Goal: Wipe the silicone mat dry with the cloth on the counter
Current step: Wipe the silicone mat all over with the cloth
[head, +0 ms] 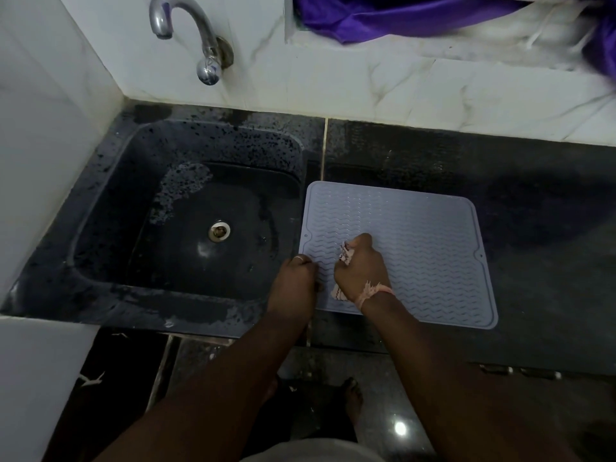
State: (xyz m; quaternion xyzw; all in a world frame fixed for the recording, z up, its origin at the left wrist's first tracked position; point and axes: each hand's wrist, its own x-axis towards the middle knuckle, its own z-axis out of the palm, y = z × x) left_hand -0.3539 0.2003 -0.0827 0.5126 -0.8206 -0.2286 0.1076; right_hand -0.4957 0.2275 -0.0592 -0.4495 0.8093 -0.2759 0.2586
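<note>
I see the right hand (360, 265) gripping the cloth (346, 255) on the mat (416, 235), near-left part. Left hand (296, 275) curled at the mat edge, prob. pinning it. Risk: mat slides w/ loose hold.

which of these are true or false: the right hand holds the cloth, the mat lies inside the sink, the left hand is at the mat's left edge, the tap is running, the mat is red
1. The right hand holds the cloth: true.
2. The mat lies inside the sink: false, it lies on the counter right of the sink.
3. The left hand is at the mat's left edge: true.
4. The tap is running: false, no water shows.
5. The mat is red: false, it is pale blue-grey.
</note>
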